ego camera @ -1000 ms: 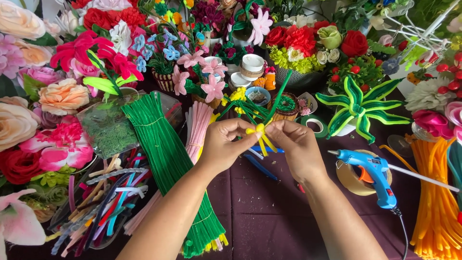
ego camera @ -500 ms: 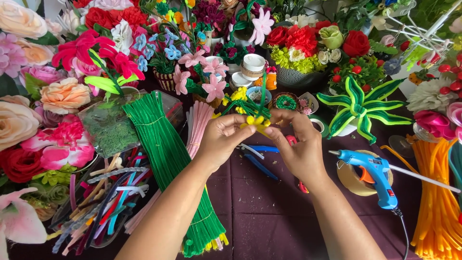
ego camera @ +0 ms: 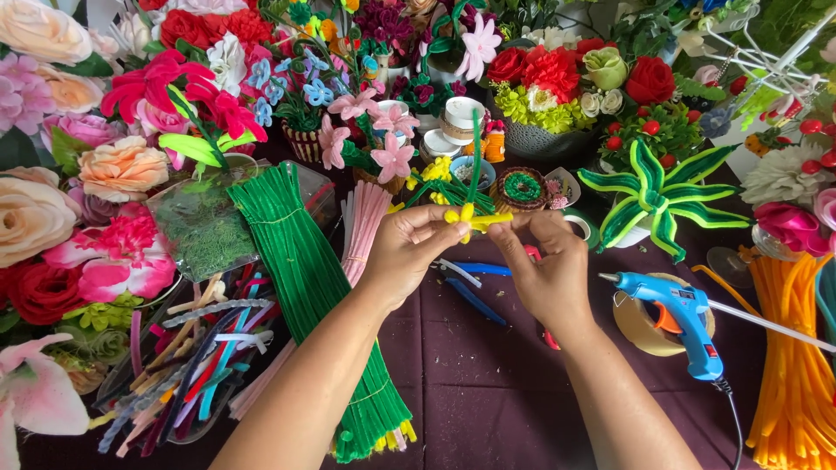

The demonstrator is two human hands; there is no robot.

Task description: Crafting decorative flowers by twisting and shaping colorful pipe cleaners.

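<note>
A person's left hand (ego camera: 409, 248) and right hand (ego camera: 550, 265) meet above a dark purple tablecloth (ego camera: 488, 392), fingers closed in a pinch on a small yellow pipe-cleaner flower (ego camera: 470, 218) held between the two sets of fingertips. A green pipe-cleaner stem (ego camera: 475, 152) rises straight up from the pinch.

The flower looks very light, fuzzy and soft on the outside, with a bendable wire core; it would likely crush or lose shape if squeezed, so the firmer twisted centre, where the fingers are, seems the safest hold.

Left of the left fingers lies a long bundle of green pipe cleaners (ego camera: 305, 287), with a pink bundle (ego camera: 364, 228) just beside it. Right of the right fingers rests a blue hot glue gun (ego camera: 675, 313) on a roll of brown tape (ego camera: 644, 326). Beyond the fingertips stand small white round tubs (ego camera: 457, 117). No labels are legible.
</note>
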